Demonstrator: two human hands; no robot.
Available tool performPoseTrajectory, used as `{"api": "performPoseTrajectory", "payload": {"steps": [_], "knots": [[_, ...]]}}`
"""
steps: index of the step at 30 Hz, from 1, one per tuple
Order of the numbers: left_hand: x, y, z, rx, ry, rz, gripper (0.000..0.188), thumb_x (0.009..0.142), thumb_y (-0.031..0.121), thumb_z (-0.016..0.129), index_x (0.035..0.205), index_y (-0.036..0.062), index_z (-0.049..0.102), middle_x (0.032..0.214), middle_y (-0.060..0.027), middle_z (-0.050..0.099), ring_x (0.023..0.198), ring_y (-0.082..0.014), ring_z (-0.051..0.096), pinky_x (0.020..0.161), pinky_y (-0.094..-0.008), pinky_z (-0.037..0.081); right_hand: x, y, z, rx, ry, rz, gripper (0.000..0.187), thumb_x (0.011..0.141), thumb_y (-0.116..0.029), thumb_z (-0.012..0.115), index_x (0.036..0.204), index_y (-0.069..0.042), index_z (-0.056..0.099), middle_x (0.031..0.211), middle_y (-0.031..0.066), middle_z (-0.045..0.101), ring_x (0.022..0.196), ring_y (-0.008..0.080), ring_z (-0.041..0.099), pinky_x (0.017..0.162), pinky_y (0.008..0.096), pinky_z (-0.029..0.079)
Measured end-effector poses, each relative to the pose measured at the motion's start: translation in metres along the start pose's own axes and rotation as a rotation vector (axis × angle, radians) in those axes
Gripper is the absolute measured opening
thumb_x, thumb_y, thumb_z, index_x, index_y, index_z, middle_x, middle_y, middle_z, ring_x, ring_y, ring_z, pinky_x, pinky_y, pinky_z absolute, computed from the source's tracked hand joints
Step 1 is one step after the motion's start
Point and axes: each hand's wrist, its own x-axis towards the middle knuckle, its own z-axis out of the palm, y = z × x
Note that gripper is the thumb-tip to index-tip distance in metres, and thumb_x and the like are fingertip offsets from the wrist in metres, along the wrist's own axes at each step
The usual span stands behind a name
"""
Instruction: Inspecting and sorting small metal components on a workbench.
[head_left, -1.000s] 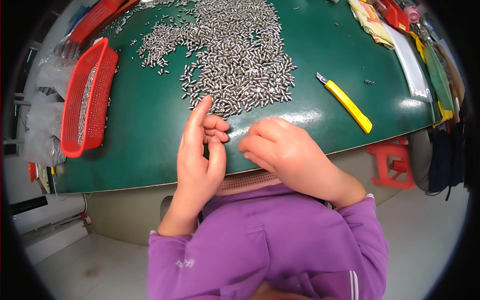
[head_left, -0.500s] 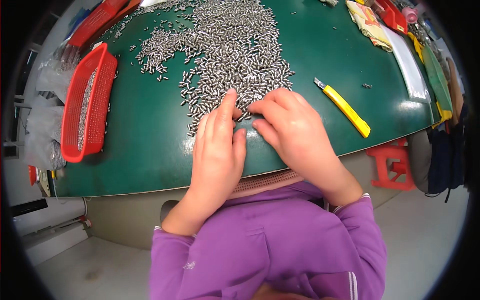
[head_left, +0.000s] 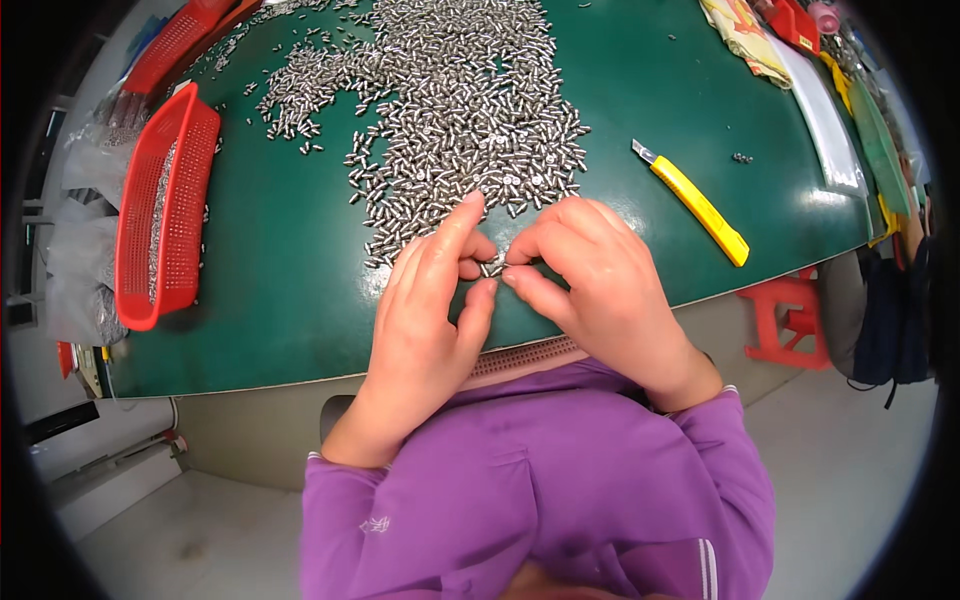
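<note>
The left hand [head_left: 425, 310] and right hand [head_left: 595, 275] have drawn toward the green worktop's [head_left: 270, 300] near edge, leaving several shiny, bullet-shaped metal pieces [head_left: 492, 269] apart from the silver metal heap [head_left: 470, 120]; right grip pinches them, left unclear.

The green worktop [head_left: 630, 90] bears silvery metal pieces [head_left: 470, 110] (loosely spread), a red basket [head_left: 185, 245] by its left edge, and a yellow cutter [head_left: 702, 211] near its front edge.

Left hand [head_left: 425, 305] and right hand [head_left: 595, 265] curved around a few small metal pieces [head_left: 492, 269] — green table [head_left: 285, 290] beneath.
A pile of similar pieces [head_left: 465, 110] spreads just beyond — yellow cutter [head_left: 700, 207] lying to the right, red basket [head_left: 186, 230] left.
</note>
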Motion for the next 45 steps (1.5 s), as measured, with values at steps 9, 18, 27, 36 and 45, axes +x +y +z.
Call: {"api": "performPoseTrajectory", "payload": {"steps": [9,18,27,36,45], "knots": [[-0.003,-0.001,0.001,0.013,0.009,0.016,0.075,0.079,-0.013,0.069,0.149,0.0043,0.049,0.098,-0.0074,0.064,0.089,-0.0229,0.061,0.083,-0.0365,0.051,-0.002,0.000,-0.001,-0.008,-0.012,-0.023,0.018,0.079,-0.007,0.076,0.092,-0.007,0.064,0.090,0.0074,0.058,0.084,0.0299,0.058,0.075,0.0415,0.050],[0.000,-0.002,0.002,0.016,0.008,0.027,0.073,0.079,-0.013,0.070,0.147,0.0028,0.050,0.095,-0.0075,0.063,0.088,-0.0230,0.060,0.083,-0.0362,0.050,-0.003,0.000,0.006,-0.046,-0.013,-0.102,0.019,0.077,-0.004,0.075,0.091,-0.006,0.062,0.089,0.0083,0.057,0.082,0.0295,0.058,0.073,0.0400,0.051],[-0.001,-0.002,0.002,0.032,0.014,0.031,0.074,0.078,-0.013,0.070,0.148,0.0031,0.050,0.096,-0.0076,0.063,0.088,-0.0231,0.061,0.082,-0.0364,0.051,-0.007,-0.003,0.010,-0.131,0.072,-0.046,0.019,0.077,-0.004,0.075,0.089,-0.006,0.060,0.088,0.0092,0.057,0.082,0.0292,0.058,0.072,0.0394,0.051],[-0.001,-0.002,0.003,0.027,0.012,0.026,0.075,0.078,-0.013,0.070,0.149,0.0026,0.048,0.097,-0.0077,0.062,0.088,-0.0230,0.060,0.082,-0.0366,0.051,-0.006,-0.005,0.010,-0.100,0.069,-0.020,0.017,0.080,-0.004,0.074,0.090,-0.006,0.061,0.088,0.0083,0.057,0.083,0.0287,0.058,0.073,0.0394,0.051],[0.001,0.002,0.002,0.044,0.004,0.002,0.077,0.079,-0.012,0.070,0.151,0.0025,0.045,0.103,-0.0086,0.064,0.086,-0.0222,0.059,0.082,-0.0363,0.051,-0.005,0.002,-0.002,0.022,-0.025,-0.058,0.018,0.080,-0.002,0.073,0.095,-0.004,0.063,0.092,0.0101,0.059,0.088,0.0310,0.060,0.078,0.0422,0.050]]}}
